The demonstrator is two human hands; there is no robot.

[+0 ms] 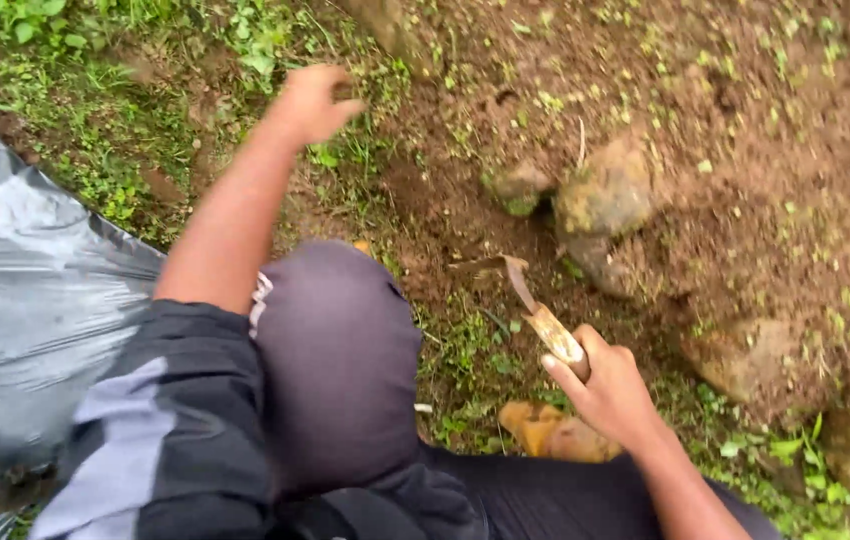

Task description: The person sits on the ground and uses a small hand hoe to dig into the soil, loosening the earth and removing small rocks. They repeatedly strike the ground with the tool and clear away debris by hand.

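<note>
My right hand (610, 390) is clamped on a wooden-handled hand hoe (535, 305), blade biting soil at twelve o'clock. My left hand (310, 100), fingers curled, grabs weeds (345, 150) at eleven; they likely need a firm pull.

We take the raised knee (340, 360) as our mark: the plastic sheet (25, 300) lies to its left, the hand hoe (535, 305) to its right, the stones (605, 195) beyond the hoe, the weeds (95, 130) ahead-left.
</note>
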